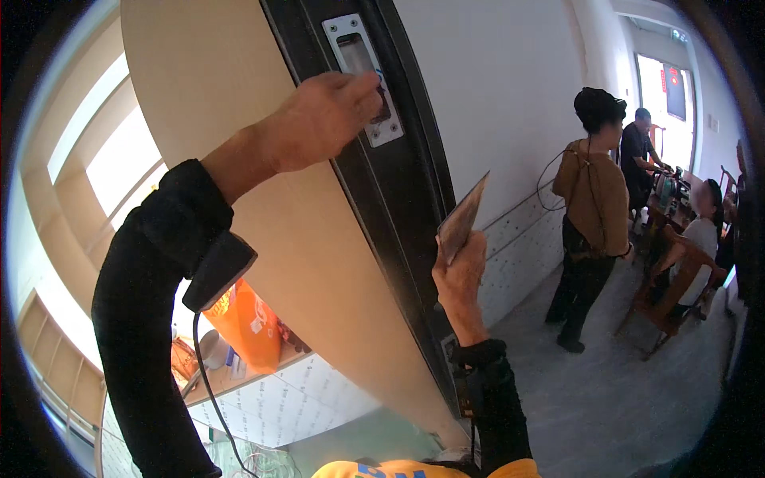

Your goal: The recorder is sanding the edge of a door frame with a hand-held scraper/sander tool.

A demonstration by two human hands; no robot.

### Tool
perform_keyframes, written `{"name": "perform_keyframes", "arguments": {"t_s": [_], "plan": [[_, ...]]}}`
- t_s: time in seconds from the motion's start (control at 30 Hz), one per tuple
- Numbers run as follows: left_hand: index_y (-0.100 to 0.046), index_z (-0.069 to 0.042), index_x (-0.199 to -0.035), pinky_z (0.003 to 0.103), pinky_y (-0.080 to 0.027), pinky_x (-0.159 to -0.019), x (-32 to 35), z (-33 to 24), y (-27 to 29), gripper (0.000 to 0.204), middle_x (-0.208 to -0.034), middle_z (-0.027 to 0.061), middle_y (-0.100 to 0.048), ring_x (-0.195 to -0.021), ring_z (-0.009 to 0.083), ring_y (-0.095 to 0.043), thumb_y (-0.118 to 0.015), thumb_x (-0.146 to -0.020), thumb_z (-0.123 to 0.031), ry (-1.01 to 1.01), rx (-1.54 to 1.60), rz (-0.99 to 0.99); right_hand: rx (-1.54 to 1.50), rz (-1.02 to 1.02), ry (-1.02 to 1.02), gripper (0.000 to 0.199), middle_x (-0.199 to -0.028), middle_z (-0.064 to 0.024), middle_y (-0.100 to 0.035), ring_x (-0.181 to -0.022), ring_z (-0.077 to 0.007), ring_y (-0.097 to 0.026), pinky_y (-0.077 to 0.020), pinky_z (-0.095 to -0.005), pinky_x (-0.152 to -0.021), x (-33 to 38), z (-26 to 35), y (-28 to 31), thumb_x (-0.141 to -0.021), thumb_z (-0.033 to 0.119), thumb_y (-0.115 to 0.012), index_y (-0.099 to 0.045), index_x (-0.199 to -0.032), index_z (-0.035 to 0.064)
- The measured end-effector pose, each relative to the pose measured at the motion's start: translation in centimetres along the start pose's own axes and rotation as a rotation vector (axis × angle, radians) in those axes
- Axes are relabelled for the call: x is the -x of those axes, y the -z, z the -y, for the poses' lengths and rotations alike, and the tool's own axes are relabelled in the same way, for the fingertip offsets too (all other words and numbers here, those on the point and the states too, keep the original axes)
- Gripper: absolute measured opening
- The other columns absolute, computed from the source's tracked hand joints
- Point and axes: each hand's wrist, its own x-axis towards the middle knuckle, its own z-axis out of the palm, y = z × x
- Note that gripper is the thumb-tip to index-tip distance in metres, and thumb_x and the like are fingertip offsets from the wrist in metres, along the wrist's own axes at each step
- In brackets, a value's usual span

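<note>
My left hand reaches up to a silver metal plate, screwed at its corners into the dark door frame. Its fingers are curled together over the plate's long recess, and what they pinch, if anything, is hidden. A small blue spot shows by the fingertips. Lower and to the right, my right hand grips a flat, brownish-grey piece like a scraper blade, one corner pointing up. The lower part of that piece is covered by the hand. It is held apart from the frame's plate.
A light wooden panel adjoins the frame. An orange bag sits on a shelf at lower left. A black box with a cable hangs at my left forearm. Right, a person in brown stands near others and a wooden chair.
</note>
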Motion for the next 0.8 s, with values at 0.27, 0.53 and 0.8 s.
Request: {"name": "perform_keyframes", "arguments": {"t_s": [0.27, 0.53, 0.8], "plan": [[-0.047, 0.001, -0.085, 0.033, -0.051, -0.062, 0.9, 1.1, -0.1, 0.010, -0.085, 0.0116, -0.045, -0.069, 0.0264, -0.055, -0.055, -0.078, 0.001, 0.189, 0.246, -0.087, -0.015, -0.016, 0.009, 0.050, -0.092, -0.0195, -0.043, -0.091, -0.0400, -0.043, -0.0361, -0.0465, -0.077, 0.0, 0.0, -0.3, -0.054, -0.003, -0.065, -0.039, -0.096, -0.0008], [-0.048, -0.001, -0.087, 0.030, -0.048, -0.054, 0.1, 1.1, 0.1, 0.004, -0.079, 0.0125, -0.051, -0.067, 0.0232, -0.056, -0.050, -0.087, -0.004, 0.480, 0.501, -0.255, -0.029, -0.023, 0.004, 0.045, -0.090, -0.0197, -0.044, -0.090, -0.0397, -0.043, -0.0362, -0.0463, -0.075, -0.1, 0.1, -0.3, -0.056, -0.003, -0.064, -0.040, -0.094, -0.0011], [-0.047, 0.000, -0.091, 0.027, -0.052, -0.063, 0.0, 1.2, 1.6, 0.021, -0.087, 0.0111, -0.060, -0.071, 0.0137, -0.061, -0.042, -0.095, -0.020, 0.963, 1.148, -0.296, -0.013, 0.002, 0.034, 0.046, -0.090, -0.0186, -0.043, -0.090, -0.0392, -0.043, -0.0361, -0.0458, -0.074, -0.2, 0.1, -0.2, -0.055, -0.004, -0.065, -0.040, -0.094, -0.0005]]}}
